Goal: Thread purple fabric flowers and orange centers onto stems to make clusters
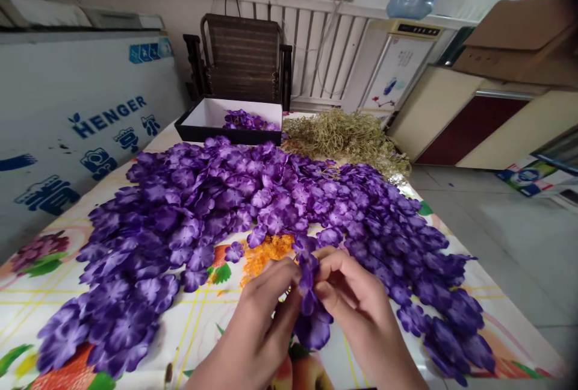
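My left hand (pixel 259 318) and my right hand (pixel 356 303) meet low in the middle of the view, fingers pinched together on a small stack of purple fabric flowers (pixel 309 303). Both hands grip the same cluster, thumbs and forefingers closed on it. Just beyond the fingertips lies a small heap of orange flower centres (pixel 266 253). A wide pile of loose purple fabric petals (pixel 217 203) curves around the hands on the table (pixel 198 330), which has a fruit-print cloth.
A black box with a white lining (pixel 212 122) holds more purple flowers at the table's far end. A mound of dry green stems (pixel 347 137) lies beside it. A folded chair (pixel 241 59), a chest freezer (pixel 81 125) at left, and a water dispenser (pixel 400 65) stand around.
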The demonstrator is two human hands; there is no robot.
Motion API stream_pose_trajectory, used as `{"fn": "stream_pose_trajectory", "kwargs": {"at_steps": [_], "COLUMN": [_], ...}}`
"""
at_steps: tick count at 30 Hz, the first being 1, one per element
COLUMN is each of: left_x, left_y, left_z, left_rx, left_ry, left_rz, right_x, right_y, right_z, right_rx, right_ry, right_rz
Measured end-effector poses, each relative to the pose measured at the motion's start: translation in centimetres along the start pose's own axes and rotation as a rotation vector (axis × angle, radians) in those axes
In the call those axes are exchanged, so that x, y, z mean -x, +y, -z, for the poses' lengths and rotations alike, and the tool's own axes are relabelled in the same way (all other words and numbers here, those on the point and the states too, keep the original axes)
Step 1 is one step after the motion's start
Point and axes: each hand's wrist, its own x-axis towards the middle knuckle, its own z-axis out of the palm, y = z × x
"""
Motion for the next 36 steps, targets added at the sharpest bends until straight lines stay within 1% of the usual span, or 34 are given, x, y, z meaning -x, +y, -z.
{"fn": "stream_pose_trajectory", "kwargs": {"at_steps": [4,6,9,11,13,15,17,20,22,24,26,28,29,30,32,34,36], "left_x": [-0.2,-0.4,-0.7,-1.0,-1.2,-1.4,-1.7,-2.0,-2.1,-2.0,-1.6,-1.1,-0.9,-0.8,-0.8,-1.0,-1.1], "left_y": [-0.3,-0.7,-0.9,-0.8,-0.7,-0.7,-1.0,-1.7,-2.2,-2.4,-2.4,-2.0,-1.8,-1.6,-1.4,-1.4,-1.7], "left_z": [-0.1,0.0,0.2,0.3,0.2,0.2,0.2,0.4,0.7,0.9,1.0,1.2,1.2,1.3,1.3,1.2,0.9], "left_rx": [0.089,0.141,0.207,0.281,0.377,0.457,0.524,0.592,0.588,0.537,0.409,0.216,0.111,0.010,-0.167,-0.302,-0.374], "left_ry": [0.073,0.067,0.011,0.035,0.097,0.181,0.250,0.291,0.309,0.337,0.413,0.487,0.474,0.422,0.261,0.143,0.105], "left_rz": [0.180,0.186,0.133,0.159,0.212,0.262,0.332,0.444,0.452,0.412,0.346,0.223,0.125,0.015,-0.169,-0.250,-0.268], "right_x": [0.0,0.0,0.0,0.0,0.0,-0.2,-0.5,-0.9,-1.1,-1.3,-1.6,-1.9,-2.0,-2.1,-2.2,-2.1,-2.1], "right_y": [0.6,1.0,1.3,1.4,1.4,1.5,1.5,1.7,1.8,2.0,2.3,2.5,2.6,2.7,2.7,2.8,3.0], "right_z": [0.1,0.1,-0.1,-0.2,-0.4,-0.6,-0.8,-1.2,-1.3,-1.4,-1.4,-1.5,-1.5,-1.5,-1.6,-1.5,-1.4], "right_rx": [0.070,0.137,0.196,0.192,0.163,0.135,0.121,0.113,0.085,0.041,-0.041,-0.172,-0.244,-0.306,-0.355,-0.293,-0.239], "right_ry": [0.106,0.134,0.156,0.170,0.181,0.178,0.141,0.054,0.026,0.042,0.071,0.108,0.125,0.145,0.180,0.211,0.236], "right_rz": [0.031,0.048,0.064,0.041,0.014,0.005,0.019,0.053,0.043,-0.003,-0.056,-0.082,-0.093,-0.105,-0.121,-0.118,-0.094]}}
